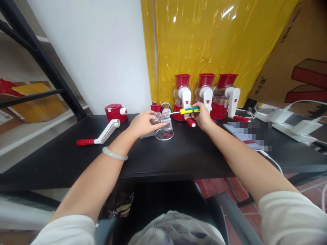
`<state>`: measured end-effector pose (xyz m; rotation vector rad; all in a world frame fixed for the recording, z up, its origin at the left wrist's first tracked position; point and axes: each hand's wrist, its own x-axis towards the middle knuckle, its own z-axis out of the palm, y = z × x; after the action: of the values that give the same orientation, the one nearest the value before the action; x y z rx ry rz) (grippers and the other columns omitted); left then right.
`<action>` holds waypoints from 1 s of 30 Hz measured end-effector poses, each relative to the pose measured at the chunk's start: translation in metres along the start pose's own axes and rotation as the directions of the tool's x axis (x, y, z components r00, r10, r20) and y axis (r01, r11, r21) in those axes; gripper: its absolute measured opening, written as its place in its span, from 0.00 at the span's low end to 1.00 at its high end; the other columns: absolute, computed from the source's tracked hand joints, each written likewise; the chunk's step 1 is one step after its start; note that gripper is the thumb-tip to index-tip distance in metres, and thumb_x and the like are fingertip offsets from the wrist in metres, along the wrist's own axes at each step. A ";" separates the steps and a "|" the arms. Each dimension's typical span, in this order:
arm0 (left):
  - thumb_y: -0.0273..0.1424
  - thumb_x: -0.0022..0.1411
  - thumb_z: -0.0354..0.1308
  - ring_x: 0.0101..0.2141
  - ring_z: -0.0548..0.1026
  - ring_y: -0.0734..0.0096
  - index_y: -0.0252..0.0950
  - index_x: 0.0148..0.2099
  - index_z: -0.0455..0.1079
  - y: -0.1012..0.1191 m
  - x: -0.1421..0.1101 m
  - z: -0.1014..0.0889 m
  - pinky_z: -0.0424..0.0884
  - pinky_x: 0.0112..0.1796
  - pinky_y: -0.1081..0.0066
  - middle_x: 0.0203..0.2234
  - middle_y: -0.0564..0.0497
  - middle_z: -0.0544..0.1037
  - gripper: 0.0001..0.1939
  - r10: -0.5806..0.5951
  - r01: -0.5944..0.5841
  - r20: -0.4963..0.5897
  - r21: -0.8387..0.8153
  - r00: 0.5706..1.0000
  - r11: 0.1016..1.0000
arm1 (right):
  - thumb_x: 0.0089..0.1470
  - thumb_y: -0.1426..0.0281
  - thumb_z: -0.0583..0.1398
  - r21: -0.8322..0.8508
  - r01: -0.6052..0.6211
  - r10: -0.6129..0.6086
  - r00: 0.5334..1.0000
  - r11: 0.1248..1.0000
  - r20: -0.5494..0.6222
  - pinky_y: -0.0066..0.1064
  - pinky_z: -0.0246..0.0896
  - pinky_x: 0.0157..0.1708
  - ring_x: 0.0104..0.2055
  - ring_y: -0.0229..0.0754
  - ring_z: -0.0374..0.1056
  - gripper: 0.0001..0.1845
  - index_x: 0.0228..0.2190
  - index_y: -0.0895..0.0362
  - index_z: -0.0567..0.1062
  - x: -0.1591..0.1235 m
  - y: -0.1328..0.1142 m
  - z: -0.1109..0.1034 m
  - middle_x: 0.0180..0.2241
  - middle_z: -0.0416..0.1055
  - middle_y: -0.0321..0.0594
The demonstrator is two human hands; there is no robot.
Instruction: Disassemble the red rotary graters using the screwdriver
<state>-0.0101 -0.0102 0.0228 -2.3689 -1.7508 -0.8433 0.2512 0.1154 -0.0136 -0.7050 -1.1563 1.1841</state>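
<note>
My left hand (144,124) is closed around a clear plastic grater housing (167,123) on the black table. My right hand (203,116) grips a screwdriver (190,110) by its yellow and green handle. The screwdriver's shaft points left, and its tip meets the upper part of the clear housing; whether it sits in a screw is too small to tell. Just behind the housing are a metal grater drum (166,107) and a small red part (155,108). Left of my left hand lie a red base (116,112) and a white crank with a red handle (102,136).
Three assembled red and white rotary graters (182,80) stand along the back, close to my right hand. A tablet (242,134) with a cable lies at the right, near white chargers (281,115). Yellow plastic sheeting (204,41) hangs behind; a large cardboard box (288,51) leans at right.
</note>
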 end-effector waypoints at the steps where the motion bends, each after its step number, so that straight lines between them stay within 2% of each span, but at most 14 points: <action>1: 0.58 0.56 0.59 0.41 0.77 0.59 0.38 0.29 0.77 0.000 0.000 0.000 0.72 0.43 0.60 0.46 0.45 0.78 0.27 -0.002 0.002 0.001 -0.002 1.000 1.000 | 0.54 0.47 0.58 -0.040 0.011 -0.011 1.000 0.999 -0.005 0.26 0.58 0.17 0.15 0.33 0.57 0.22 0.27 0.52 0.64 0.001 0.001 -0.001 0.18 0.59 0.28; 3: 0.58 0.56 0.60 0.43 0.77 0.58 0.38 0.30 0.77 -0.001 0.000 0.000 0.72 0.44 0.60 0.47 0.45 0.79 0.26 -0.005 0.005 -0.001 -0.005 1.000 1.000 | 0.55 0.41 0.56 -0.113 0.024 -0.025 1.000 0.993 -0.009 0.26 0.56 0.15 0.13 0.32 0.53 0.26 0.26 0.52 0.64 0.001 0.001 -0.002 0.14 0.55 0.26; 5: 0.57 0.55 0.60 0.44 0.77 0.57 0.38 0.30 0.78 -0.001 0.000 -0.001 0.72 0.45 0.60 0.49 0.44 0.79 0.26 -0.009 0.009 -0.008 -0.001 1.000 1.000 | 0.55 0.42 0.58 -0.150 0.025 -0.027 1.000 0.988 -0.007 0.27 0.56 0.15 0.11 0.31 0.50 0.26 0.26 0.52 0.64 -0.001 -0.001 -0.002 0.13 0.52 0.24; 8: 0.57 0.56 0.60 0.43 0.78 0.57 0.38 0.30 0.78 0.000 0.000 -0.001 0.72 0.45 0.59 0.49 0.45 0.79 0.26 -0.020 0.020 -0.003 0.000 1.000 1.000 | 0.55 0.51 0.62 -0.138 0.014 -0.015 1.000 0.990 -0.010 0.26 0.58 0.16 0.11 0.30 0.49 0.20 0.26 0.52 0.64 -0.004 -0.007 0.001 0.13 0.53 0.24; 11: 0.57 0.56 0.60 0.45 0.78 0.55 0.38 0.30 0.78 0.001 0.000 -0.003 0.72 0.46 0.59 0.49 0.44 0.79 0.26 -0.024 0.024 -0.001 0.002 1.000 1.000 | 0.53 0.61 0.62 -0.089 -0.010 0.008 1.000 0.996 -0.021 0.25 0.59 0.17 0.13 0.30 0.49 0.12 0.27 0.53 0.65 -0.006 -0.009 0.004 0.14 0.54 0.24; 14: 0.57 0.55 0.61 0.47 0.77 0.54 0.39 0.31 0.79 0.001 0.000 -0.003 0.72 0.46 0.58 0.50 0.44 0.79 0.25 -0.027 0.027 -0.003 0.014 1.000 1.000 | 0.49 0.64 0.61 -0.028 -0.035 0.035 0.999 0.999 -0.007 0.25 0.58 0.17 0.14 0.32 0.52 0.09 0.28 0.52 0.66 -0.006 -0.007 0.005 0.14 0.56 0.24; 18: 0.56 0.55 0.61 0.48 0.77 0.53 0.39 0.31 0.79 0.001 0.000 -0.003 0.72 0.48 0.57 0.51 0.44 0.79 0.25 -0.031 0.031 -0.004 0.008 0.999 0.999 | 0.49 0.60 0.62 0.010 -0.021 0.021 1.000 1.000 0.009 0.25 0.58 0.17 0.16 0.33 0.57 0.12 0.29 0.52 0.65 -0.002 -0.002 0.004 0.17 0.61 0.26; 22: 0.57 0.55 0.61 0.46 0.78 0.54 0.39 0.31 0.79 -0.001 0.000 -0.002 0.72 0.47 0.57 0.50 0.44 0.79 0.25 -0.020 0.020 -0.008 -0.002 1.000 1.000 | 0.55 0.44 0.57 -0.073 0.003 -0.004 1.000 0.997 -0.017 0.27 0.57 0.15 0.14 0.34 0.53 0.24 0.26 0.52 0.65 0.000 -0.001 0.002 0.13 0.56 0.27; 24: 0.57 0.55 0.62 0.47 0.78 0.53 0.39 0.31 0.80 -0.003 0.001 -0.001 0.72 0.48 0.57 0.50 0.44 0.79 0.25 -0.016 0.016 -0.009 -0.001 1.000 1.000 | 0.54 0.40 0.56 -0.130 0.037 -0.040 0.999 0.991 -0.017 0.28 0.58 0.15 0.13 0.33 0.51 0.28 0.26 0.52 0.65 -0.001 -0.002 0.001 0.12 0.55 0.27; 27: 0.57 0.55 0.61 0.48 0.78 0.53 0.40 0.31 0.80 -0.004 0.001 -0.001 0.72 0.49 0.57 0.50 0.44 0.79 0.25 -0.016 0.016 -0.008 -0.001 1.000 1.000 | 0.52 0.43 0.62 -0.149 0.047 -0.046 0.999 0.988 0.005 0.27 0.60 0.17 0.12 0.31 0.50 0.26 0.26 0.52 0.64 -0.003 -0.003 0.001 0.13 0.55 0.24; 30: 0.57 0.55 0.62 0.47 0.78 0.53 0.40 0.31 0.80 -0.003 0.001 -0.001 0.72 0.49 0.57 0.50 0.44 0.79 0.25 -0.024 0.024 -0.008 -0.007 1.000 1.000 | 0.52 0.50 0.65 -0.098 0.014 -0.014 1.000 0.995 0.006 0.26 0.61 0.18 0.13 0.31 0.52 0.22 0.28 0.52 0.64 -0.003 -0.003 0.003 0.13 0.55 0.22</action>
<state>-0.0134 -0.0088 0.0227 -2.3497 -1.7802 -0.8620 0.2495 0.1111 -0.0112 -0.7677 -1.2285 1.1239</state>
